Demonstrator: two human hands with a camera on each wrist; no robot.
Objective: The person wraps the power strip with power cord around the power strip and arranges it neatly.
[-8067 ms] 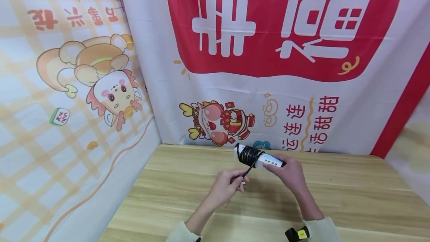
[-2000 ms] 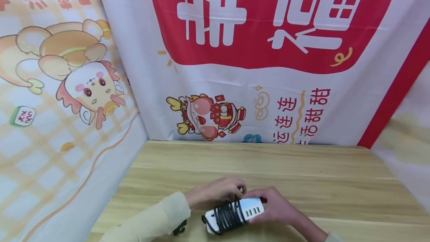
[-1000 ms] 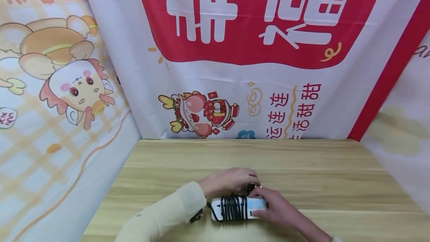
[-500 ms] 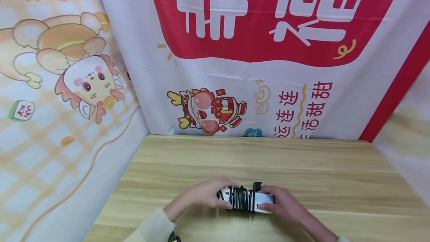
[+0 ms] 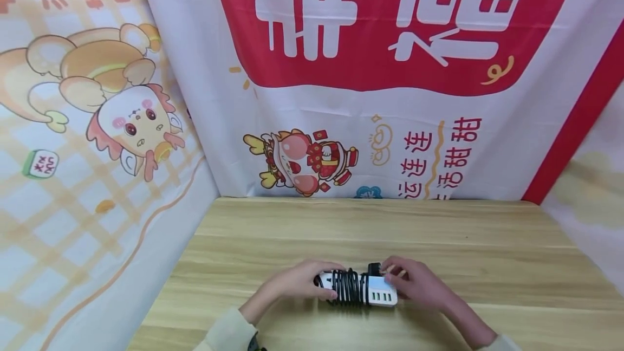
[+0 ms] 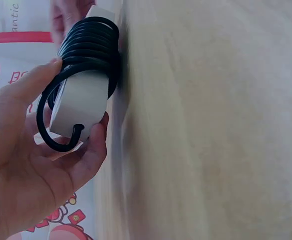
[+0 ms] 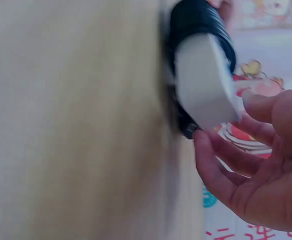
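A white power strip (image 5: 382, 284) lies on the wooden table with its black cord (image 5: 348, 288) wound in several turns round its middle. USB ports show on its near side at the right end. My left hand (image 5: 304, 280) grips the left end; in the left wrist view, thumb and fingers close round the strip (image 6: 81, 102) by a loop of cord. The black plug (image 5: 374, 269) sits against the strip's far side. At the right end is my right hand (image 5: 416, 281), its fingers loosely bent. In the right wrist view a fingertip touches near the plug (image 7: 188, 126), while the thumb appears apart from the strip.
The wooden table (image 5: 292, 232) runs back to a white and red printed cloth (image 5: 302, 104). A checked printed cloth (image 5: 73, 221) hangs along the left side, and another pale cloth (image 5: 590, 221) along the right.
Earlier the left hand worked with the cord end and plug beyond the strip; it then moved to the strip's left end. Since half a second ago, the right thumb has come off the USB ports.
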